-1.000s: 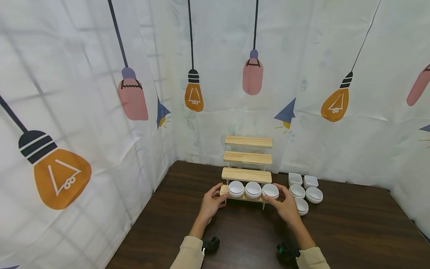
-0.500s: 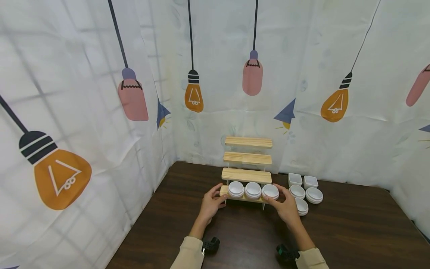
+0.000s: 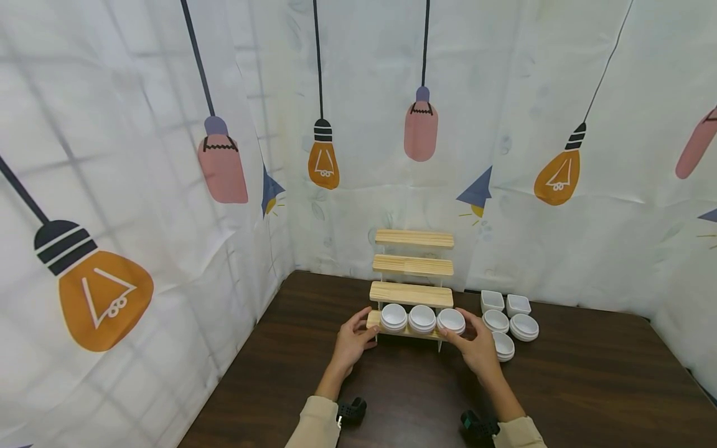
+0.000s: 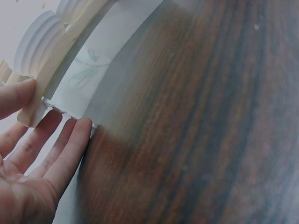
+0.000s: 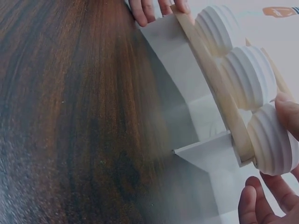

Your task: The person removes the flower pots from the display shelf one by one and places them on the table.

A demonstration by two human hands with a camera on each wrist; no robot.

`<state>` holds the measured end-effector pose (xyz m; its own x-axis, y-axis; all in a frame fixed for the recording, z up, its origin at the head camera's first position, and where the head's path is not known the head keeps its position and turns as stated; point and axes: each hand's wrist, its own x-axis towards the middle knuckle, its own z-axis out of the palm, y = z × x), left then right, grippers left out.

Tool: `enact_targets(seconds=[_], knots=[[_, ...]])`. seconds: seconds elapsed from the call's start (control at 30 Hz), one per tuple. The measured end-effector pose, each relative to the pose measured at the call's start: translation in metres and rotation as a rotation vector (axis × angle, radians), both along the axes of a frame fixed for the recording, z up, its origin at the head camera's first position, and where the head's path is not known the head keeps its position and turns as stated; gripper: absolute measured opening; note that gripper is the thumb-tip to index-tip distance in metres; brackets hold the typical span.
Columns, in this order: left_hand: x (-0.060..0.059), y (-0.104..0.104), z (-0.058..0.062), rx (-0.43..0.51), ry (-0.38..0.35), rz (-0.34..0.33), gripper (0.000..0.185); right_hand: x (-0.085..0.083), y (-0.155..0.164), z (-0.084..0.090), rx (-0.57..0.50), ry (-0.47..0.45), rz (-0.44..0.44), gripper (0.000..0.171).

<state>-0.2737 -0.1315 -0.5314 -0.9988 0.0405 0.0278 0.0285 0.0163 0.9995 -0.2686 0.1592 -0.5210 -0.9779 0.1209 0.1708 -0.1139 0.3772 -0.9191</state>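
Note:
A stepped wooden stand (image 3: 412, 292) with white side panels rests on the dark table (image 3: 403, 386). Its lowest step (image 3: 374, 320) carries three white ribbed bowls (image 3: 422, 318) in a row. My left hand (image 3: 364, 331) holds the left end of that step. In the left wrist view the left hand (image 4: 51, 112) has its thumb (image 4: 18, 95) on the wood and its fingers (image 4: 63, 140) under the panel edge. My right hand (image 3: 467, 336) holds the right end. In the right wrist view the right hand (image 5: 275, 158) has its thumb (image 5: 288, 112) by the end bowl (image 5: 273, 144) and fingers (image 5: 254, 200) below.
Loose white dishes lie right of the stand: two square ones (image 3: 492, 299) at the back and round bowls (image 3: 524, 325), one (image 3: 503, 343) close to my right hand. Printed cloth walls (image 3: 168, 186) close in the table's left and back edges.

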Motion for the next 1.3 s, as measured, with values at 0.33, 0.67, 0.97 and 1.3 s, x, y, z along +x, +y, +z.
enact_targets(seconds=[0.33, 0.67, 0.97, 1.3], knots=[[-0.0044, -0.0008, -0.0082, -0.011, 0.005, 0.003, 0.058, -0.0001, -0.0003, -0.0021, -0.008, 0.023, -0.014, 0.070], [-0.0032, -0.0005, -0.0042, 0.005, -0.006, -0.002, 0.058, 0.0000, 0.0005, -0.0033, -0.009, 0.025, -0.011, 0.070], [-0.0050, -0.0009, -0.0094, -0.004, 0.009, -0.003, 0.060, 0.0022, 0.0021, -0.0033, -0.002, 0.015, -0.007, 0.070], [-0.0036, -0.0005, -0.0079, 0.018, -0.003, -0.001, 0.061, 0.0084, 0.0059, -0.0022, -0.015, 0.033, -0.007, 0.068]])
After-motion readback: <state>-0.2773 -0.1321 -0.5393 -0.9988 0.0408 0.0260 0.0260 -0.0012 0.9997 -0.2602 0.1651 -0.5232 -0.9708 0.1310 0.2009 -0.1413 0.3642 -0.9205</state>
